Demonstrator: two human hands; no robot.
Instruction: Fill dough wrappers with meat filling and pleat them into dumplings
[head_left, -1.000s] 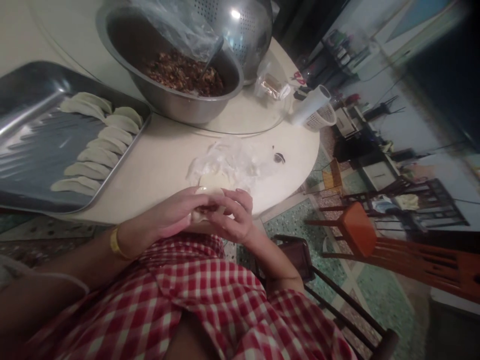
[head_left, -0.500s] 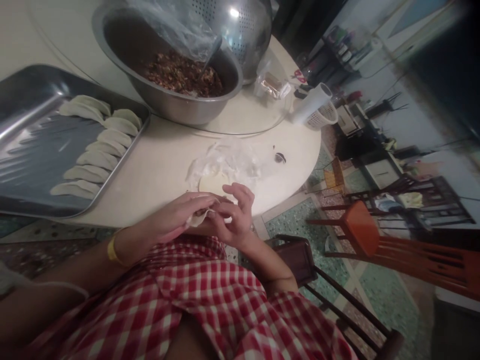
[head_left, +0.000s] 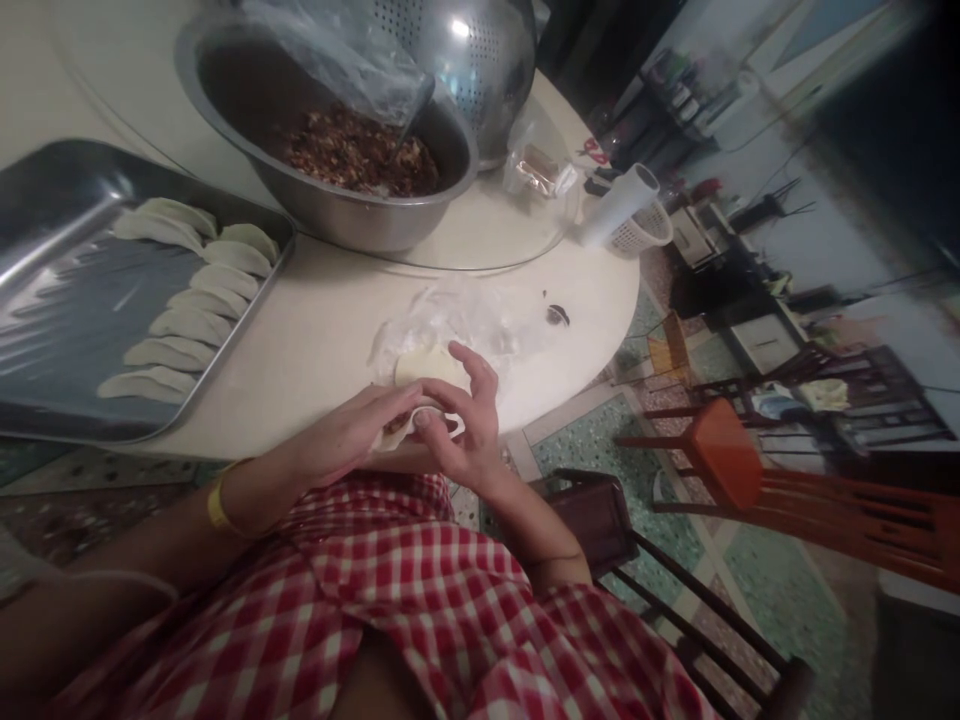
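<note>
My left hand [head_left: 349, 428] cradles a dumpling [head_left: 395, 432], a thin pale wrapper curved around dark filling. On its right side, the thumb and forefinger of my right hand [head_left: 469, 425] pinch the wrapper's edge. The other right fingers are raised away from it. Just beyond my hands, round dumpling wrappers [head_left: 421, 366] lie on a crumpled clear plastic bag [head_left: 450, 315]. Part of the wrappers is covered by my right hand.
To the left, a metal tray [head_left: 150, 432] holds several folded dumplings [head_left: 191, 325]. Behind stands a steel bowl [head_left: 352, 220] of dark filling with a spoon handle, beside a colander [head_left: 499, 90]. A white basket [head_left: 651, 228] sits near the table's right edge. Chairs [head_left: 720, 450] stand right.
My right thumb and forefinger have shifted along the wrapper's edge, lifting it so a loop shows at the right. The right hand's upper fingers have straightened upward.
</note>
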